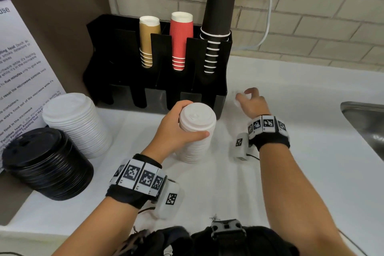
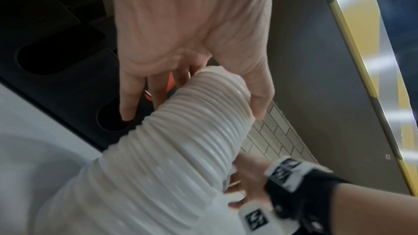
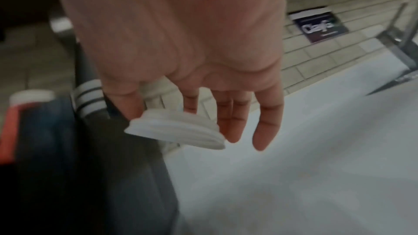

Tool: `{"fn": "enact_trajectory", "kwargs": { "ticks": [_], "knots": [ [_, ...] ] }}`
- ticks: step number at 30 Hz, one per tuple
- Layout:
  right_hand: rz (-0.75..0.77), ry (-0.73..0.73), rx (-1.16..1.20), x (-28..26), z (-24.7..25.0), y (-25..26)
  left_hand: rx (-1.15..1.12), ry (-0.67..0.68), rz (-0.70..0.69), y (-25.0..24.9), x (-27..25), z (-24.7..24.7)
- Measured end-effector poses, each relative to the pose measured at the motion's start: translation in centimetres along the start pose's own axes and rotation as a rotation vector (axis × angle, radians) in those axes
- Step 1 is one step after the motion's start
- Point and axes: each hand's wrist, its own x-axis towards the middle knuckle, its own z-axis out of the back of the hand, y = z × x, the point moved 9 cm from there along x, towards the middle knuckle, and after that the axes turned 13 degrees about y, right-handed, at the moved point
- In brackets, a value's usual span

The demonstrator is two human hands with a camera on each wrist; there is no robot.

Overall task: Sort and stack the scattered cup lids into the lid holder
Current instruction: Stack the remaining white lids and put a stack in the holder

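A tall stack of small white lids (image 1: 196, 131) (image 2: 172, 149) stands on the white counter in front of the black holder (image 1: 124, 58). My left hand (image 1: 178, 127) (image 2: 194, 85) grips its top, thumb in front and fingers behind. To the right, my right hand (image 1: 247, 97) (image 3: 181, 113) pinches a few small white lids (image 1: 239, 100) (image 3: 178, 131) between thumb and fingers, just above the counter beside the holder's right end. A wide stack of white lids (image 1: 76, 124) and a stack of black lids (image 1: 45, 162) stand at the left.
The holder's back slots carry tan cups (image 1: 148, 41), red cups (image 1: 180, 39) and tall black cups (image 1: 220, 16). A steel sink (image 1: 365, 122) lies at the right edge. A printed notice (image 1: 20, 81) leans at the left. A white cable (image 1: 269, 6) hangs on the tiled wall.
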Motion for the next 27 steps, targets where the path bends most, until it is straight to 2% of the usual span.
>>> {"fn": "enact_trajectory", "kwargs": {
  "ticks": [2,4,6,8,24,27],
  "knots": [
    [0.169,-0.030,0.206,-3.0,0.8,2.5,-0.001,-0.001,0.002,0.1,-0.1,0.0],
    [0.359,0.037,0.316,-6.3,-0.1,5.7,-0.002,-0.008,-0.002,0.2,0.0,0.0],
    [0.504,0.134,0.303,-9.3,-1.8,8.4,-0.013,-0.014,-0.004,0.2,0.0,-0.1],
    [0.575,0.186,0.272,-11.2,-3.1,9.7,-0.025,-0.014,0.001,0.2,0.0,-0.1],
    [0.597,0.247,0.080,-12.6,-5.1,10.7,-0.058,-0.056,0.062,0.6,-0.2,0.4],
    [0.590,0.258,0.070,-12.5,-5.3,10.6,-0.047,-0.024,0.089,0.4,-0.2,0.2]
  ]
}}
